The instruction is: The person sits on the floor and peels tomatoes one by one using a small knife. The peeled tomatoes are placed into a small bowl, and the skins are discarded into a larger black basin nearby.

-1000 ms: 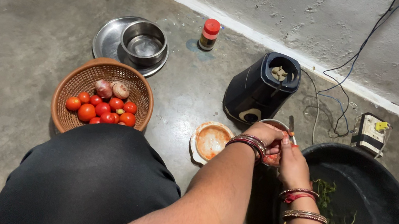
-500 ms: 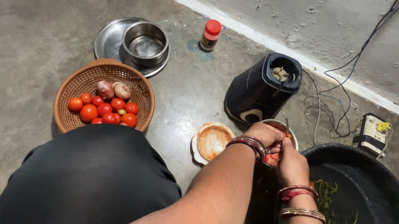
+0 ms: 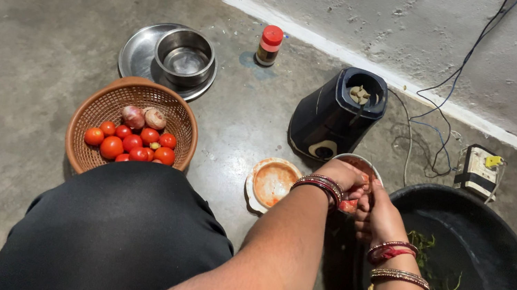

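Note:
My left hand (image 3: 345,178) grips the rim of a small steel jar (image 3: 357,163) with red paste inside, on the floor in front of the dark blender base (image 3: 333,115). My right hand (image 3: 378,217) is curled tight against the jar's near right side, fingers closed. The thin metal utensil it held a moment ago is hidden behind the hands. An orange-smeared lid (image 3: 273,182) lies just left of the jar.
A brown woven basket (image 3: 96,112) with tomatoes (image 3: 133,141) and onions sits left. Behind it is a steel bowl (image 3: 184,56) on a steel plate, and a red-capped bottle (image 3: 269,45). A big black tub (image 3: 516,279) with greens lies right. Cables and a socket box (image 3: 478,171) line the wall.
My right hand has dropped lower beside the jar, and the metal utensil that stuck up above it has gone out of sight. My left hand stays on the rim.

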